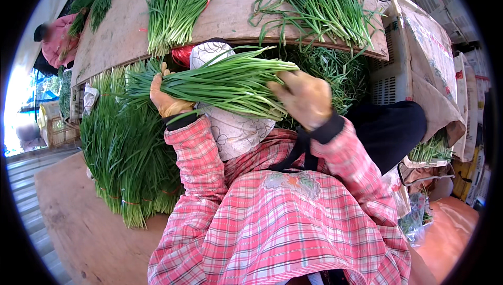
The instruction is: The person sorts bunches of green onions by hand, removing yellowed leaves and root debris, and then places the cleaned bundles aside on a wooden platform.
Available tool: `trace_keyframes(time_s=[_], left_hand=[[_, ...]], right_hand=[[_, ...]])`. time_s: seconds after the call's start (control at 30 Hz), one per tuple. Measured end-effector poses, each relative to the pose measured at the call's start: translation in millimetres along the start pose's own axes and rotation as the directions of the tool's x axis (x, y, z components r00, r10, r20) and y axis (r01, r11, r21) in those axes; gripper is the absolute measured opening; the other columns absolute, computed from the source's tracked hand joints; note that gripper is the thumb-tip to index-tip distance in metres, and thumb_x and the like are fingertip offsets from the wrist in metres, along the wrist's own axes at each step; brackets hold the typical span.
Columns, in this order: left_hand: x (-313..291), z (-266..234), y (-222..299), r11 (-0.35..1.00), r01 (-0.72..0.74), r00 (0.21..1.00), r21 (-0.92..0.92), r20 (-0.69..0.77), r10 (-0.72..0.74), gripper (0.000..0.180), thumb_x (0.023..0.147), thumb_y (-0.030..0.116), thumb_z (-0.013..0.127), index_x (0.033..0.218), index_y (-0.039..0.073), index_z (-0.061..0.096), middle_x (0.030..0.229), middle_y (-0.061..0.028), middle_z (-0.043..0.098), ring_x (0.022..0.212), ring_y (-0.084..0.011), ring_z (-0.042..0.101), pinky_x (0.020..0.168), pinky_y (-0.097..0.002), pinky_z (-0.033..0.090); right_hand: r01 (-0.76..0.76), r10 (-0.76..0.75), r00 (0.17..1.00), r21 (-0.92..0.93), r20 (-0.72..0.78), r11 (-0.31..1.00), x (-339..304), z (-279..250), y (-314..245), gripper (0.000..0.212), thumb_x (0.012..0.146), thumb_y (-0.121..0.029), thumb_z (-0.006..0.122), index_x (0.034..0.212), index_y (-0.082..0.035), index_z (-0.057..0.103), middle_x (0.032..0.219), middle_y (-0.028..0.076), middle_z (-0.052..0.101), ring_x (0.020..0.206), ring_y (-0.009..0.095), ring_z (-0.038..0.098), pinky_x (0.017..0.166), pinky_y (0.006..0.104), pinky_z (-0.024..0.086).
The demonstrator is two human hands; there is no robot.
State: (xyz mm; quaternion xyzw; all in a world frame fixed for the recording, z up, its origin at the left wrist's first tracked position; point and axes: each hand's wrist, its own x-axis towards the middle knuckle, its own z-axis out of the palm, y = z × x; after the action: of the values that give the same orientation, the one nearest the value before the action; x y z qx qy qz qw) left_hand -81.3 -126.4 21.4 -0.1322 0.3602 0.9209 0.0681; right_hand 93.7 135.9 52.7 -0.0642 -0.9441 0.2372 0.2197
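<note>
On the far left, banded bundles [126, 154] lie with their pale stem ends toward the wearer, tied low in red bands. They make a fair model for how even the stem ends should sit.

Next comes the left hand [170, 100], closed around the leafy end of the green bunch [222, 85], which lies crosswise above the patterned cloth [236, 135] on the lap, pale ends pointing right. That hold should stay firm enough to keep the leaves together yet light, since tight squeezing would probably bruise such thin blades. A few leaves splay from the bunch's upper and lower edges; gathering them in would likely make it neater.

Rightward, the right hand [305, 99] is at the pale ends, blurred, so I cannot tell whether its fingers pinch stems or brush over them. Best to work in the stems' own direction, using short strokes and drawing any stray out singly, so the ends stay level.

Behind that hand, loose greens [332, 70] heap below the edge of the wooden surface [123, 33]; keeping the bunch clear of them should avoid tangles.
</note>
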Motion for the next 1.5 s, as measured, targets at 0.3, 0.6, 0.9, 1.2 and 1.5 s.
trace_keyframes(time_s=[0.3, 0.6, 0.9, 1.2, 1.5], left_hand=[[10.8, -15.7, 2.3, 0.996, -0.027, 0.996, 0.088, -0.078, 0.034, 0.045, 0.088, 0.029, 0.04, 0.123, 0.003, 0.054, 0.089, -0.0093, 0.061, 0.078, -0.0275, 0.06, 0.071, -0.044, 0.05], [4.1, -10.7, -6.6, 0.995, -0.004, 0.997, 0.103, -0.072, 0.011, 0.046, 0.088, 0.031, 0.038, 0.122, 0.005, 0.054, 0.081, -0.0088, 0.061, 0.072, -0.0286, 0.058, 0.07, -0.0464, 0.05], [20.6, -32.2, 6.1, 1.0, 0.005, 0.999, -0.019, 0.045, -0.004, 0.045, 0.088, 0.027, 0.04, 0.125, 0.002, 0.05, 0.079, -0.0125, 0.061, 0.069, -0.0316, 0.06, 0.071, -0.0479, 0.051], [4.4, -2.9, -0.8, 0.997, -0.082, 0.992, -0.002, -0.091, 0.082, 0.035, 0.087, 0.023, 0.045, 0.113, 0.002, 0.057, 0.083, -0.0072, 0.058, 0.073, -0.0244, 0.058, 0.069, -0.0411, 0.05], [-14.4, 28.0, -4.2, 0.996, -0.084, 0.977, -0.027, -0.199, 0.077, 0.028, 0.086, 0.02, 0.049, 0.105, 0.003, 0.062, 0.088, -0.004, 0.056, 0.074, -0.0227, 0.057, 0.07, -0.0385, 0.05]], right_hand=[[0.002, -0.017, 0.934, -0.042, -0.357, 0.999, 9.8, 14.8, 41.6, 0.01, 0.072, -0.006, 0.063, 0.07, -0.016, 0.061, 0.061, 0.002, 0.057, 0.054, 0.02, 0.059, 0.049, 0.0303, 0.047], [-0.319, 0.198, 0.947, 0.681, 0.251, 0.659, -7.5, -12.1, 29.1, 0.048, 0.082, -0.033, 0.07, 0.113, 0.001, 0.06, 0.094, 0.019, 0.067, 0.087, 0.02, 0.065, 0.076, 0.0311, 0.05], [-0.481, 0.223, 0.848, 0.52, 0.481, 0.706, -12.9, 13.9, 15.9, 0.033, 0.081, -0.015, 0.064, 0.107, 0.005, 0.061, 0.092, 0.021, 0.065, 0.083, 0.029, 0.064, 0.074, 0.0351, 0.05], [-0.052, 0.058, 0.971, -0.032, 0.233, 0.998, -29.3, -33.0, 50.2, 0.033, 0.071, -0.03, 0.073, 0.092, -0.005, 0.064, 0.079, 0.012, 0.062, 0.073, 0.029, 0.061, 0.064, 0.0398, 0.049], [0.209, -0.031, 0.968, 0.734, -0.249, 0.646, 16.7, 25.7, -31.2, 0.007, 0.083, -0.008, 0.062, 0.085, -0.002, 0.062, 0.084, 0.009, 0.064, 0.077, 0.022, 0.062, 0.067, 0.0305, 0.05]])
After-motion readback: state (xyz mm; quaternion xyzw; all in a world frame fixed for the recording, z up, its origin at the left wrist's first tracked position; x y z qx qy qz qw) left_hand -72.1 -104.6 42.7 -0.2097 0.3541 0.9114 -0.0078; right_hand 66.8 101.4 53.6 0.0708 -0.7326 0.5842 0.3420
